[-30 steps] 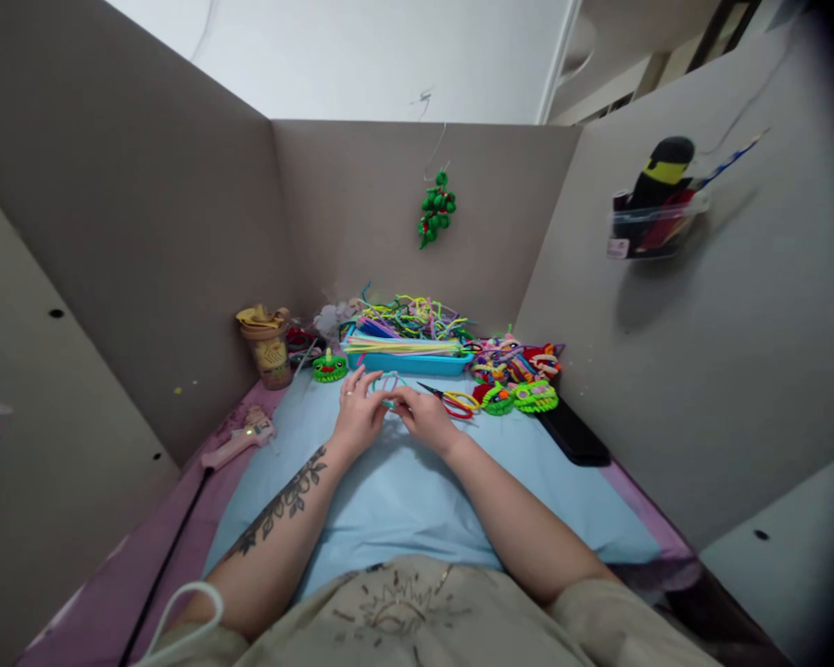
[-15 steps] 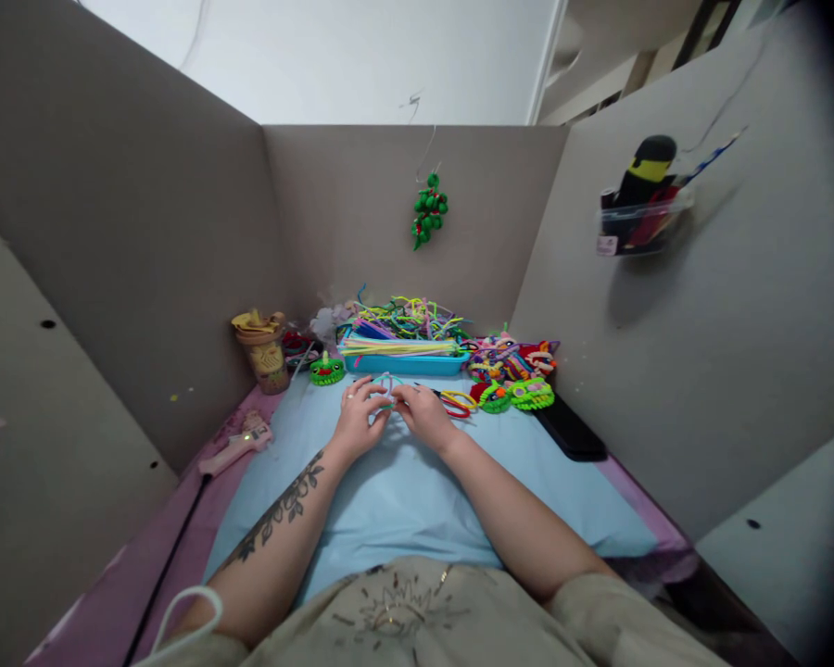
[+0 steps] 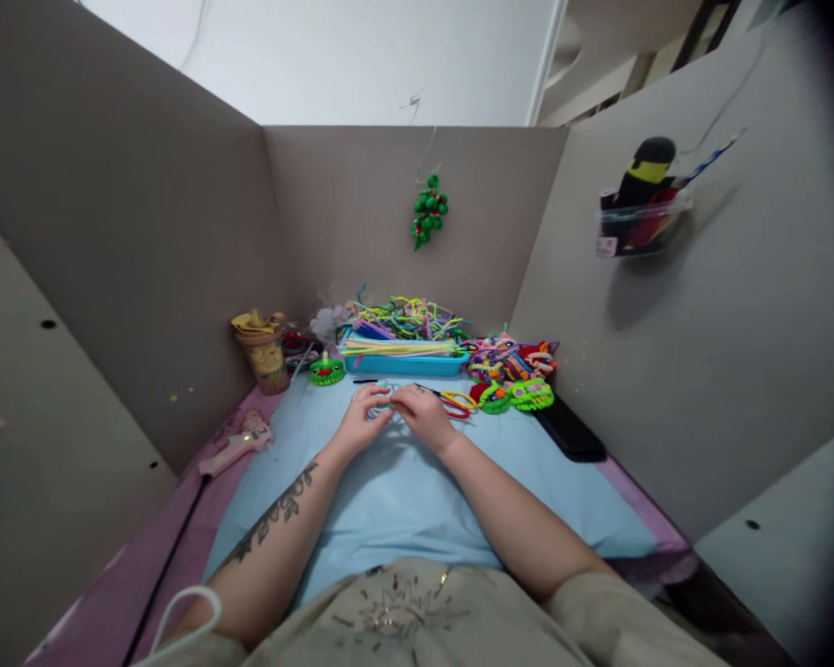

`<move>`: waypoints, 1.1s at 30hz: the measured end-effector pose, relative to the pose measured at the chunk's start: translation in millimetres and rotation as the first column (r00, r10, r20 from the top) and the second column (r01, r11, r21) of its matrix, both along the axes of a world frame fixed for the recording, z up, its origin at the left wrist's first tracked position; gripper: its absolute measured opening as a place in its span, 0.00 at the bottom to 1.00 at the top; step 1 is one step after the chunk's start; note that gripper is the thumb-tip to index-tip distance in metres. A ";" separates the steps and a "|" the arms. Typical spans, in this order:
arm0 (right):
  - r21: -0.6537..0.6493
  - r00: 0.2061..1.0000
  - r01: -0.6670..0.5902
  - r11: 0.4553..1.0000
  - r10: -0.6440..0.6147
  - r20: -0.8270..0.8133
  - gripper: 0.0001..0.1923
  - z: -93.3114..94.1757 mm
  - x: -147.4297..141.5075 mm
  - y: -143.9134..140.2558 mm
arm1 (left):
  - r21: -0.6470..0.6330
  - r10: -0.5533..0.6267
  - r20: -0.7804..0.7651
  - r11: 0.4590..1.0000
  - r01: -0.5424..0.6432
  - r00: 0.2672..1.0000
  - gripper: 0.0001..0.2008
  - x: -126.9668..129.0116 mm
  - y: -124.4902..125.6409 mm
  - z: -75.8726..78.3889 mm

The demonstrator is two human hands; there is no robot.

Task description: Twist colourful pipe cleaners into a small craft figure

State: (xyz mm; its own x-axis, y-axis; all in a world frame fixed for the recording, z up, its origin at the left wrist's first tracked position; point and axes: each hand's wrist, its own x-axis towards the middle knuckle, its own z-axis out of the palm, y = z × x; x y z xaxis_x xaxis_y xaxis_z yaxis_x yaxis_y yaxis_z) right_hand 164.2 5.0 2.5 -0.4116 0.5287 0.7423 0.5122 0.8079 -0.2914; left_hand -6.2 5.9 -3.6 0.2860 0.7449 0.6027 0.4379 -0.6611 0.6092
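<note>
Head view: left hand (image 3: pixel 365 424) and right hand (image 3: pixel 425 417), each grip narrow on thin pastel strands (image 3: pixel 390 385)

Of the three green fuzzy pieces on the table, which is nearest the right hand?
The piece with red and an orange spot, just right of the scissors. The lime piece lies farther right; the third piece is left of both hands.

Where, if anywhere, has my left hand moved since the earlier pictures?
Yes, slightly: your left hand has drawn back toward you, away from the blue tray.
</note>
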 end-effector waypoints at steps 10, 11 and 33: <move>-0.060 0.996 0.081 0.995 -0.079 0.049 0.07 0.9 -7.6 1.0 | -0.070 0.081 0.023 0.994 -0.079 0.996 0.07 2.6 -0.4 1.7; -0.063 0.995 0.085 0.994 -0.081 0.057 0.06 0.7 -8.6 1.2 | -0.056 0.107 0.006 0.993 -0.107 0.994 0.07 3.1 -0.5 1.3; -0.554 0.459 -0.753 0.354 -0.321 -0.828 0.07 0.7 -1.2 12.9 | -0.654 0.377 0.540 0.751 0.093 0.752 0.25 -6.6 8.8 6.3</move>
